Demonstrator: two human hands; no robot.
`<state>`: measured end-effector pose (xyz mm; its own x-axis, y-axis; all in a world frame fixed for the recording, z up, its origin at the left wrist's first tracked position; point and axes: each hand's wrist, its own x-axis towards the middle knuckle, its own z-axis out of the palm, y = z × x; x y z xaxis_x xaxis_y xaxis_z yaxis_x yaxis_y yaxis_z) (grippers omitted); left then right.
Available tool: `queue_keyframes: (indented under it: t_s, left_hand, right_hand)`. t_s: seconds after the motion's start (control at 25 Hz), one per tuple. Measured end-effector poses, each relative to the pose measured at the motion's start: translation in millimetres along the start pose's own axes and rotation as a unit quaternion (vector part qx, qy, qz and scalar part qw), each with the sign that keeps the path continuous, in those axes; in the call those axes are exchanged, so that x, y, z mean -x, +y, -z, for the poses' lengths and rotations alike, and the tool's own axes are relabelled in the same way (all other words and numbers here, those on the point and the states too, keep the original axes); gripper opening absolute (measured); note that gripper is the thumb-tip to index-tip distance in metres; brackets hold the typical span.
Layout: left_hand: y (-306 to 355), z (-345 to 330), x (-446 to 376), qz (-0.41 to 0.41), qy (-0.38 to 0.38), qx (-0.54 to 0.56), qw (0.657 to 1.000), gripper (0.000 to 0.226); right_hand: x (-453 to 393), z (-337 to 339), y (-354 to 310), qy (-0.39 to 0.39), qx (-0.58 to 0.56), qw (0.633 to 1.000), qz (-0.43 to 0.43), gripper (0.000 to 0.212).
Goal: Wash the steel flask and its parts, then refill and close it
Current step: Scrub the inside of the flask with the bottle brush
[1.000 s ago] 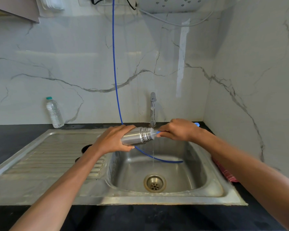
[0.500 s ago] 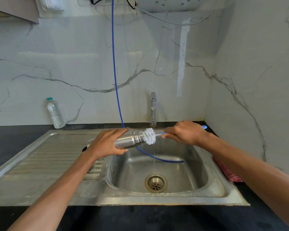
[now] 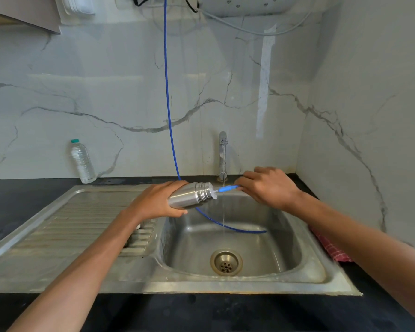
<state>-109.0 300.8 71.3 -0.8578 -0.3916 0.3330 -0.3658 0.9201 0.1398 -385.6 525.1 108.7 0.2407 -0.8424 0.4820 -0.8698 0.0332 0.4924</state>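
**Steel flask gets its brush pushed back in**

Steel is what I hold in my left hand [image 3: 157, 203]. My fingers are curled round the body of the steel flask [image 3: 189, 195], and it lies on its side over the left edge of the sink [image 3: 304, 282] bowl, with its open mouth facing right.

My right hand [image 3: 268, 186] pinches the blue handle of the bottle brush [image 3: 222, 190]. Half a second ago the white bristles were all out in the open, just past the mouth. Now most of them are back inside the neck, and only a small white tuft shows at the rim. A second ago the brush was deep inside too. So I am going in and out, scrubbing the inside.

A thin stream of water falls from the tap [image 3: 222, 154] at the back edge of the sink, just to the right of the mouth, and runs down near the drain [image 3: 226, 261].

I think the inside wash is only partly done. The flask's other parts are not clear to see here. Rinsing, refilling and closing all seem to be left.

A blue hose [image 3: 169, 111] hangs down behind the flask into the bowl. A plastic bottle [image 3: 83, 162] stands by the wall, near the back left corner of the sink.
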Motion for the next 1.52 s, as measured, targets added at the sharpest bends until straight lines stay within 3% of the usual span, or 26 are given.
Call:
queue_keyframes:
  t_s: [0.08, 0.12, 0.2, 0.24, 0.32, 0.36, 0.4, 0.44, 0.48, 0.52, 0.56, 0.6, 0.68, 0.76, 0.8, 0.84, 0.92, 0.96, 1.0, 1.04, 1.12, 1.16, 1.24, 1.36, 1.44, 1.52]
  left_hand:
    - [2.7, 3.4, 2.8, 0.014, -0.008, 0.051, 0.999, 0.083]
    - [6.1, 3.2, 2.2, 0.008, -0.002, 0.042, 0.999, 0.082]
    - [6.5, -1.5, 1.1, -0.031, 0.060, -0.048, 0.997, 0.079]
    - [5.2, -5.0, 0.1, -0.062, 0.107, -0.114, 0.986, 0.079]
    - [1.1, -9.0, -2.7, -0.113, 0.182, -0.206, 0.955, 0.078]
    - [-0.5, -8.3, -4.6, -0.126, 0.197, -0.220, 0.947, 0.078]
    - [-1.3, -6.3, -5.2, -0.129, 0.191, -0.221, 0.948, 0.079]
    - [2.8, -3.2, -8.5, -0.121, 0.166, -0.201, 0.958, 0.080]
    - [4.3, 1.0, -10.7, -0.096, 0.119, -0.161, 0.975, 0.080]
    - [6.3, 7.1, -11.2, -0.062, 0.058, -0.096, 0.992, 0.081]
    - [7.5, 10.7, -11.5, -0.027, -0.007, -0.029, 0.999, 0.082]
    - [8.9, 12.0, -10.7, -0.008, -0.052, 0.021, 0.998, 0.083]
    - [11.0, 8.8, -7.6, 0.004, -0.068, 0.047, 0.997, 0.084]
    - [13.1, 3.7, -4.2, -0.004, -0.031, 0.004, 0.999, 0.084]
    - [11.5, -1.1, -2.7, -0.019, 0.011, -0.051, 0.998, 0.084]
    - [7.4, -6.9, -2.6, -0.048, 0.062, -0.125, 0.989, 0.083]
    - [-0.8, -16.6, -3.5, -0.095, 0.137, -0.227, 0.960, 0.084]
    - [-3.8, -17.7, -5.1, -0.100, 0.149, -0.238, 0.954, 0.084]
    - [-6.1, -17.0, -7.7, -0.101, 0.146, -0.235, 0.956, 0.085]
    - [-6.6, -14.5, -9.0, -0.098, 0.132, -0.218, 0.962, 0.085]
    - [-7.6, -10.1, -8.6, -0.081, 0.103, -0.165, 0.978, 0.085]
    - [-8.4, -7.2, -7.6, -0.073, 0.096, -0.142, 0.983, 0.084]
    - [-8.4, -5.0, -5.3, -0.073, 0.097, -0.135, 0.983, 0.084]
    - [-14.8, -7.3, -2.7, -0.095, 0.116, -0.195, 0.969, 0.085]
    - [-22.8, -6.8, -0.8, -0.097, 0.133, -0.214, 0.963, 0.089]
    - [-29.8, -6.1, 2.5, -0.110, 0.151, -0.238, 0.953, 0.092]
  right_hand:
    - [11.7, -1.3, -2.8, 0.090, 0.094, 0.990, 0.052, 0.024]
    - [12.6, -1.0, -3.1, 0.075, 0.083, 0.993, 0.048, 0.028]
    - [4.1, 8.7, -1.8, -0.023, -0.085, 0.996, -0.012, 0.043]
    - [-2.6, 17.2, 0.8, -0.121, -0.253, 0.957, -0.079, 0.046]
    - [-13.9, 27.8, 12.1, -0.283, -0.530, 0.772, -0.207, 0.039]
    - [-16.8, 31.4, 14.3, -0.311, -0.578, 0.718, -0.231, 0.037]
    - [-18.4, 32.8, 13.5, -0.318, -0.576, 0.718, -0.229, 0.037]
    - [-11.6, 29.4, 15.6, -0.297, -0.526, 0.769, -0.212, 0.038]
    - [-5.1, 24.0, 14.9, -0.238, -0.402, 0.870, -0.156, 0.038]
    - [0.4, 12.0, 12.4, -0.136, -0.203, 0.967, -0.074, 0.035]
    - [7.7, 1.2, 6.1, -0.031, -0.025, 0.999, -0.006, 0.030]
    - [12.9, -3.8, 1.2, 0.046, 0.083, 0.995, 0.034, 0.026]
    - [15.1, -4.8, -1.9, 0.073, 0.114, 0.989, 0.054, 0.026]
    - [13.3, -4.1, -4.3, -0.003, -0.003, 1.000, 0.001, 0.041]
    - [10.9, 0.2, -4.8, -0.085, -0.121, 0.988, -0.048, 0.045]
    - [6.6, 5.1, -3.7, -0.178, -0.299, 0.931, -0.114, 0.045]
    - [0.7, 12.0, 2.6, -0.312, -0.567, 0.728, -0.227, 0.039]
    - [-1.1, 15.6, 2.8, -0.324, -0.603, 0.689, -0.237, 0.037]
    - [-0.9, 15.5, 3.1, -0.322, -0.584, 0.709, -0.229, 0.036]
    - [1.8, 13.4, 2.0, -0.295, -0.508, 0.785, -0.199, 0.035]
    - [7.4, 0.2, -5.1, -0.132, -0.167, 0.974, -0.078, 0.029]
    - [11.8, -9.1, -9.8, -0.041, -0.029, 0.999, -0.018, 0.028]
    - [17.5, -13.7, -15.9, 0.022, 0.027, 0.999, 0.040, 0.034]
    - [11.2, -11.3, -15.9, -0.065, -0.161, 0.984, -0.026, 0.043]
    - [4.6, -3.4, -9.9, -0.157, -0.353, 0.919, -0.073, 0.041]
    - [4.1, 9.0, -0.3, -0.257, -0.531, 0.792, -0.156, 0.033]
